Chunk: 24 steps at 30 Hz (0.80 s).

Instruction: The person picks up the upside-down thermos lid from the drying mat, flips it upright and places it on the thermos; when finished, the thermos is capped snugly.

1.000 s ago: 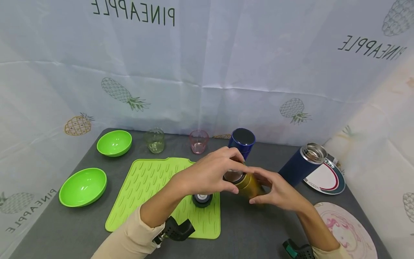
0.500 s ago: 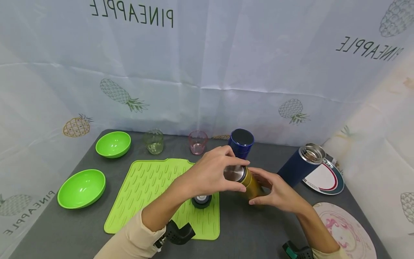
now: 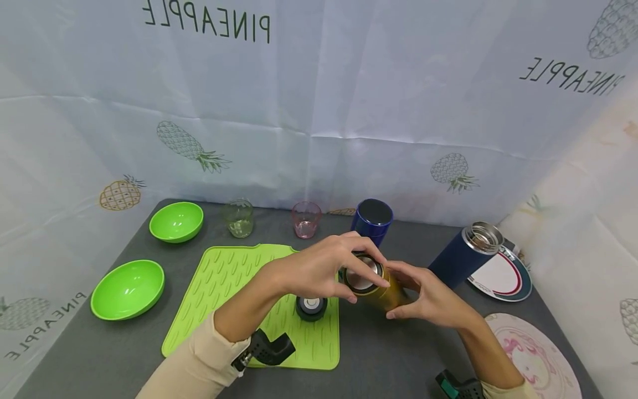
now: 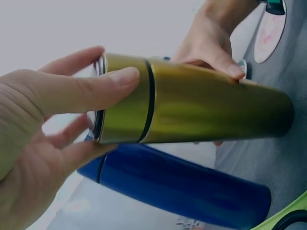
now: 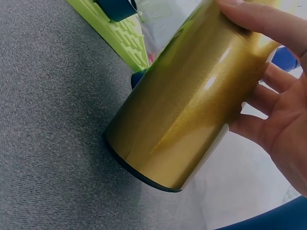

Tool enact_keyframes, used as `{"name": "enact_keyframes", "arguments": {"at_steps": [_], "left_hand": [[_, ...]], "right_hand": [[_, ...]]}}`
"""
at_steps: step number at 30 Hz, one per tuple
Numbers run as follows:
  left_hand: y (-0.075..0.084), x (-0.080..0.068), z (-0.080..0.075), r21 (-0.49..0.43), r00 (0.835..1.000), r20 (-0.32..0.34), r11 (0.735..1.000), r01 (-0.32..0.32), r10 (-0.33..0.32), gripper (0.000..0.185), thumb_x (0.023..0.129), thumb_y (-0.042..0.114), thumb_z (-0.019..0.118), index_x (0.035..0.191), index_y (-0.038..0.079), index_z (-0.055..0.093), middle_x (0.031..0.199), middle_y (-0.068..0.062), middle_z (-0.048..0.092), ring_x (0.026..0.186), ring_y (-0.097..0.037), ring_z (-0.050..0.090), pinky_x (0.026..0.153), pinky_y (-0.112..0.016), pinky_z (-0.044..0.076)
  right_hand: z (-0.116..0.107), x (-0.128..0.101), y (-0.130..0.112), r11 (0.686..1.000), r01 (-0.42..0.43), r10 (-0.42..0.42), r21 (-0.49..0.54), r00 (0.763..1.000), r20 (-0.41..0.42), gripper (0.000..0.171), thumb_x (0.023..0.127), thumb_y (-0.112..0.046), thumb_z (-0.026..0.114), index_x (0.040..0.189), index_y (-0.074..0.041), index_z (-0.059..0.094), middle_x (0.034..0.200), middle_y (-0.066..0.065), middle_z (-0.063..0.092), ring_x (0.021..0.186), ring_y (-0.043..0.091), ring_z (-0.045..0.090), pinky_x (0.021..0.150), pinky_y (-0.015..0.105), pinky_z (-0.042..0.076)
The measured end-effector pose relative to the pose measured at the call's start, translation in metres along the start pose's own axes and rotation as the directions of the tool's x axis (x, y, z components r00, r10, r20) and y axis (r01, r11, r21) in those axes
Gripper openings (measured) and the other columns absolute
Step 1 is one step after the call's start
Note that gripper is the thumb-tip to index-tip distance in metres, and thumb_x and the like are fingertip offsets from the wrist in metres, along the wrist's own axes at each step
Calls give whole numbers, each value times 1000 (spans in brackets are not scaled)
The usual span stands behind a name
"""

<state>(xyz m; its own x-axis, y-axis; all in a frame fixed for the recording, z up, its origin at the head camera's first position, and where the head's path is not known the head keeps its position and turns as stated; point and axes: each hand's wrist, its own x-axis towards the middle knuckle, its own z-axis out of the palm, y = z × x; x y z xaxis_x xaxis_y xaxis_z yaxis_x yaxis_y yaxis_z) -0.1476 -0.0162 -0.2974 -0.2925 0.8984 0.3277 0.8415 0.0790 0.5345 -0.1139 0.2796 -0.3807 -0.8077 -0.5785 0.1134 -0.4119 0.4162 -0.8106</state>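
Observation:
A gold thermos (image 3: 391,292) with a silver-topped cap (image 3: 363,277) is between my hands. My left hand (image 3: 319,267) grips the cap from the left, its thumb and fingers spread around the gold cap band (image 4: 122,103) in the left wrist view. Lower down, my right hand (image 3: 431,293) holds the thermos body (image 5: 177,105) between thumb and fingers. A dark seam rings the thermos below the cap. Just behind stands a blue thermos (image 3: 371,224), partly covered by my left hand. A dark round lid (image 3: 311,310) lies on the green mat (image 3: 234,282).
Right of my hands is an uncapped navy thermos (image 3: 461,255), with a rimmed plate (image 3: 503,271) behind it. A pink-patterned plate (image 3: 535,354) lies at the front right. Two green bowls (image 3: 127,291) are at left, and a greenish glass (image 3: 239,219) and pink glass (image 3: 306,220) along the back.
My left hand has turned around the cap, its fingers now lower across the top. The cap's top shows more fully than a second ago. My right hand has kept its hold almost unmoved.

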Motion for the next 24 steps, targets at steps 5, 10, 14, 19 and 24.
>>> {"name": "enact_keyframes", "arguments": {"at_steps": [5,10,14,19,24], "left_hand": [[-1,1,0,-42,1000,7,999,12,-11,47,82,4,84,126,18,75,143,-5,59,135,-20,50,112,-34,47],[11,0,5,36,985,-39,985,170,-169,52,87,16,82,137,24,67,150,-5,50,140,-21,46,111,-39,48],[18,2,8,84,964,-93,963,256,-248,56,86,29,84,139,29,65,139,-3,54,129,-18,51,103,-35,51],[17,3,8,90,970,-110,970,227,-217,52,85,25,85,134,26,69,128,-1,58,119,-15,54,97,-28,51],[10,1,6,87,990,-78,989,120,-113,46,83,20,86,128,24,74,130,-3,59,124,-17,55,101,-29,50]], "right_hand": [[-2,0,1,1000,2,-2,8,1000,-13,80,82,-13,86,151,-21,47,146,12,58,130,-2,58,106,12,45],[0,-2,3,1000,8,-7,14,999,-41,81,81,-11,86,151,-20,47,146,8,58,130,-2,58,106,13,46],[1,-3,3,1000,6,-6,13,999,-52,79,80,-13,87,149,-21,48,143,3,59,128,1,60,105,15,48],[1,-2,1,1000,7,-6,16,999,-46,79,80,-14,88,149,-21,49,143,4,60,127,2,61,105,15,49],[1,-1,-1,1000,8,-8,-1,999,-33,81,79,-17,89,149,-20,48,145,6,59,129,1,60,106,15,48]]}}
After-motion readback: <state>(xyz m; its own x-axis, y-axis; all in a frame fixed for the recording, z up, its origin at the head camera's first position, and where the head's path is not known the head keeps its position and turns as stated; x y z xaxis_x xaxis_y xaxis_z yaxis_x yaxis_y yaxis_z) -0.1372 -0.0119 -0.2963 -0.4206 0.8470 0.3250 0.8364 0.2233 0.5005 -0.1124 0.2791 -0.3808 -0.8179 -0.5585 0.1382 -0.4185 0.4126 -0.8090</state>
